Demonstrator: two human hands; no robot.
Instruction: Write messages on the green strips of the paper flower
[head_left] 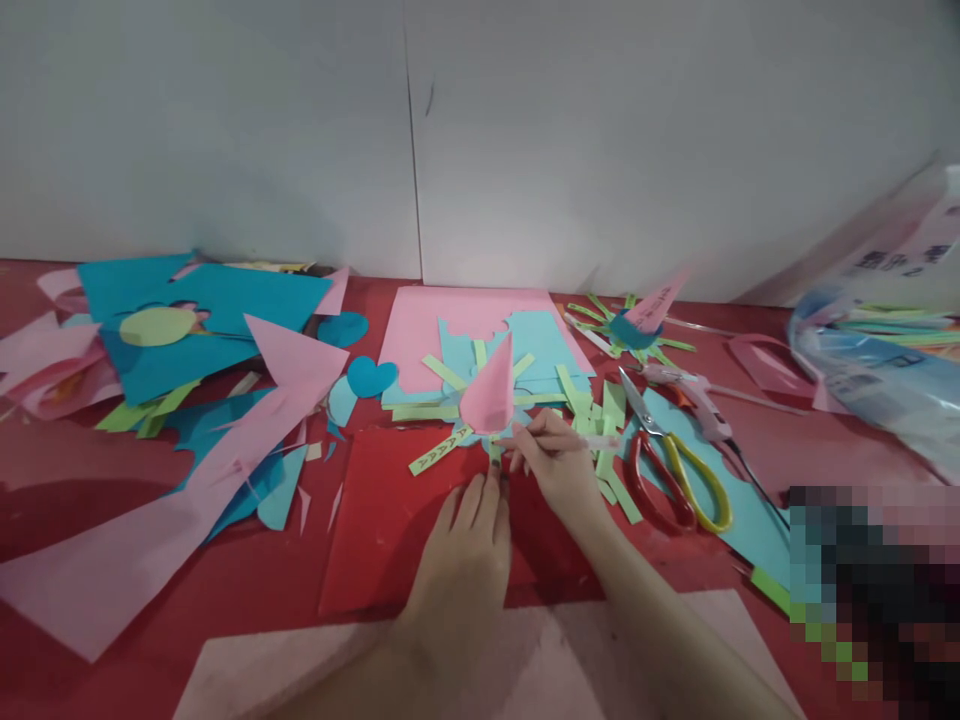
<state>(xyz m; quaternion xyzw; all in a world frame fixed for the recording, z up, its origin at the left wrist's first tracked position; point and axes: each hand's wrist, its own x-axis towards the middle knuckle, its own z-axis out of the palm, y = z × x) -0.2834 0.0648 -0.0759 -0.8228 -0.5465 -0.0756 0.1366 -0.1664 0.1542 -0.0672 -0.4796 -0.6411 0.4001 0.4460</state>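
Observation:
A pink paper cone (490, 390) stands on a light-blue paper piece, with green paper strips spreading out around its base. One green strip (441, 451) at its lower left carries a row of handwritten letters like "A". My left hand (466, 540) lies flat, its stretched fingertips pressing on another short green strip (494, 450) in front of the cone. My right hand (553, 465) grips a pen (601, 442), whose pale barrel sticks out to the right. The pen's tip is by that short strip, partly hidden by the fingers. Beneath lies a red board (367, 560).
Red-and-yellow-handled scissors (664, 465) and a pink glue gun (701, 400) lie at right. Behind them is a second pink cone (660, 305) with green strips. Pink (172, 530) and blue (277, 300) paper cover the left. A plastic bag (877, 350) sits far right; a wall stands behind.

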